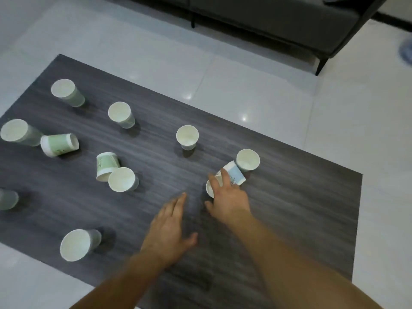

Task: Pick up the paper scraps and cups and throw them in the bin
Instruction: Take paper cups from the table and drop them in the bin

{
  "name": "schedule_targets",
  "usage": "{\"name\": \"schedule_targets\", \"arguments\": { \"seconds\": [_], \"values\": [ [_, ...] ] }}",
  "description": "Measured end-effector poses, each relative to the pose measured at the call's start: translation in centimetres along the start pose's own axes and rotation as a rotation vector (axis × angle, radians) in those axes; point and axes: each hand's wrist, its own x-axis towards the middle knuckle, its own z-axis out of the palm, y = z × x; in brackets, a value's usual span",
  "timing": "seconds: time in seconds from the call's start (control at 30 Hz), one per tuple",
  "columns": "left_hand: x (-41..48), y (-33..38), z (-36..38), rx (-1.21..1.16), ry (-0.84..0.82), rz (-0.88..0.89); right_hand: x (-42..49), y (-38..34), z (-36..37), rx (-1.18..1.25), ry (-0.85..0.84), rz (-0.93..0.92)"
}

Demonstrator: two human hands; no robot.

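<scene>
Several paper cups are scattered on a dark grey wood-grain table. A blue-banded cup lies on its side, its mouth towards me, right beside an upright cup. My right hand reaches over the fallen blue cup with straight, spread fingers lying across its rim; the thumb stays off to the side. My left hand hovers flat over bare table just left of it and holds nothing. Another upright cup stands further back. No paper scraps or bin appear in view.
Two green-banded cups lie tipped at the left among upright ones. A dark sofa on thin legs stands beyond the table on the glossy white tile floor.
</scene>
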Motion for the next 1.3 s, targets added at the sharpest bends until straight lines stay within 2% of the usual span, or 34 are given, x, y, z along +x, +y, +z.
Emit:
{"name": "schedule_targets", "arguments": {
  "seconds": [0.13,0.33,0.47,0.53,0.63,0.67,0.8,0.93,1.1,1.3],
  "values": [
    [2.4,-0.8,1.9,-0.106,0.006,-0.009,1.5,-0.6,1.1,-0.041,0.071,-0.116],
    [4.4,-0.5,1.7,-0.312,0.029,-0.022,-0.3,-1.3,0.3,0.366,-0.026,-0.031],
    [4.9,0.1,1.3,-0.455,0.044,0.066,-1.4,-0.8,-1.4,0.548,-0.136,-0.101],
    [4.6,-0.2,1.4,-0.442,0.085,0.044,-1.3,-0.2,-2.6,0.504,-0.029,-0.132],
    [3.6,-1.2,2.0,-0.402,0.135,-0.059,0.8,0.0,-4.0,0.382,0.332,-0.128],
    [3.3,-1.5,2.2,-0.406,0.131,-0.088,2.0,-0.2,-4.4,0.316,0.373,-0.135],
    [1.8,-3.0,2.8,-0.409,0.110,-0.144,6.3,-1.5,-4.6,0.052,0.139,-0.093],
    [0.4,-3.9,2.8,-0.423,0.097,-0.171,7.0,-1.6,-2.4,0.061,-0.005,-0.007],
    [-0.7,-4.1,1.4,-0.401,0.109,-0.157,5.1,-1.5,-0.9,0.111,-0.024,0.026],
    [-2.3,-1.7,-3.0,-0.369,0.140,-0.101,-0.1,-1.9,-3.1,0.468,0.081,0.157]
  ]
}}
